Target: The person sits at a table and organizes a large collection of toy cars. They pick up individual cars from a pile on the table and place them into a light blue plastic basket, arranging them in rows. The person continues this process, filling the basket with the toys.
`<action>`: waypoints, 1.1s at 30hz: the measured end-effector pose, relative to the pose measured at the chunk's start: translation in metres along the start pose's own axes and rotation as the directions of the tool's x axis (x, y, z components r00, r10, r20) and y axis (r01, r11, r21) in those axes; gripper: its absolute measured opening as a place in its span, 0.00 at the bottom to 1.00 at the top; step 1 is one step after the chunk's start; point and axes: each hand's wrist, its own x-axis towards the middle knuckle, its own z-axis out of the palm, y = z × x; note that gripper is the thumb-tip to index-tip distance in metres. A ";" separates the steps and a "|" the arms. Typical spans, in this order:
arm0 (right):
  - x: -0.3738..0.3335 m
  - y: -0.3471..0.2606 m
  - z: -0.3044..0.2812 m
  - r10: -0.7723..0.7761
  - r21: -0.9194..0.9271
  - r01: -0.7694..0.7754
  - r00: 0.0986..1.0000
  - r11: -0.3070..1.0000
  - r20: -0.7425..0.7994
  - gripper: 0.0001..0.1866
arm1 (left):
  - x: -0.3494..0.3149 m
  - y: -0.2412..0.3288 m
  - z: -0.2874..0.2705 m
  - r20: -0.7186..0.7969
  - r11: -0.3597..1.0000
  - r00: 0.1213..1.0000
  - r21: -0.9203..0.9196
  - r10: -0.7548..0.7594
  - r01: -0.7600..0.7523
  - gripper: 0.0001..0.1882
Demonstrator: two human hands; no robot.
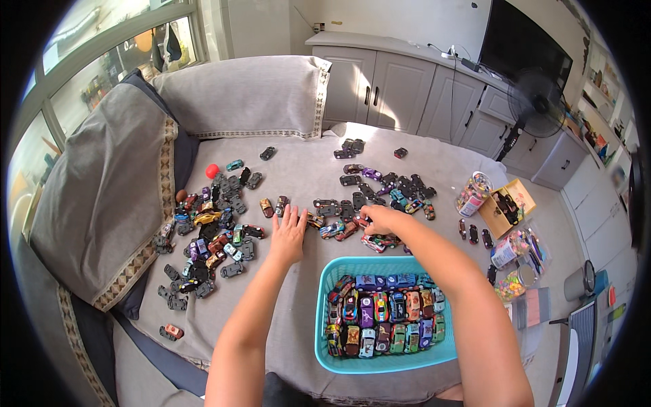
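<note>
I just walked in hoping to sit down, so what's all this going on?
A person is reaching among small multicoloured toy cars spread in loose clusters over a grey fabric cover. The left hand is palm down, fingers spread, near a few cars. The right hand reaches into the right-hand cluster; whether it grips one is unclear. Nearer the person, a turquoise plastic basket holds many cars, mostly in rows.

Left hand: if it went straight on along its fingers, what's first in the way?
Probably the dark toy car right at the fingertips of the left hand; whether they already touch is hard to tell from this view.
</note>
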 end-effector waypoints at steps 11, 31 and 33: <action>-0.093 -0.012 -0.044 0.058 0.765 0.120 0.978 0.632 -0.201 0.21 | -0.032 0.010 -0.003 -0.142 0.962 0.980 -0.254 -0.137 0.098 0.18; -0.241 -0.164 0.008 -0.365 0.292 0.544 0.791 0.787 -0.491 0.20 | -0.149 0.112 -0.160 0.168 -0.372 0.865 -0.928 -0.473 -0.023 0.15; -0.248 -0.169 -0.002 -0.165 0.445 0.364 0.890 0.819 -0.425 0.16 | -0.148 0.105 -0.153 0.174 -0.387 0.836 -0.921 -0.521 -0.050 0.14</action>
